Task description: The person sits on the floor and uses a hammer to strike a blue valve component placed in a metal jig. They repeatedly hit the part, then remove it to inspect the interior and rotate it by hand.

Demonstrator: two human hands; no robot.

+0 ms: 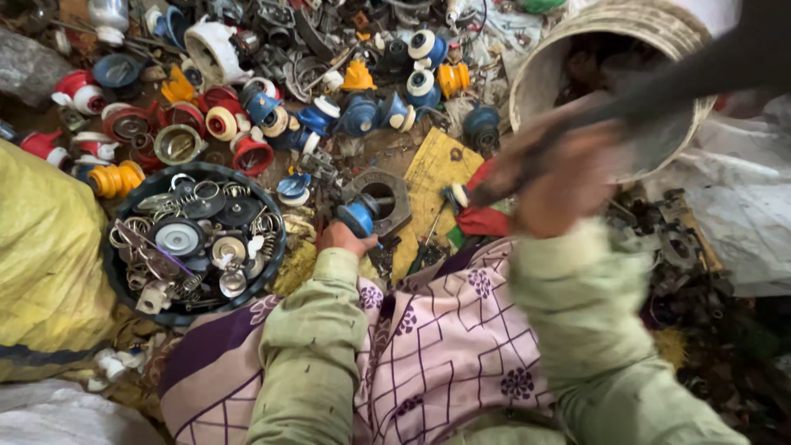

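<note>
left hand (339, 239) grips blue part (359, 217); right hand (560, 177) blurred, clutching dark tool (659, 91).

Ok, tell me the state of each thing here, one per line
Left hand: closed on a blue part.
Right hand: blurred, gripping a dark tool.
Basin: full of springs and metal discs.
Bucket: tipped on its side, mouth open.
Yellow sack: bulging.
</note>
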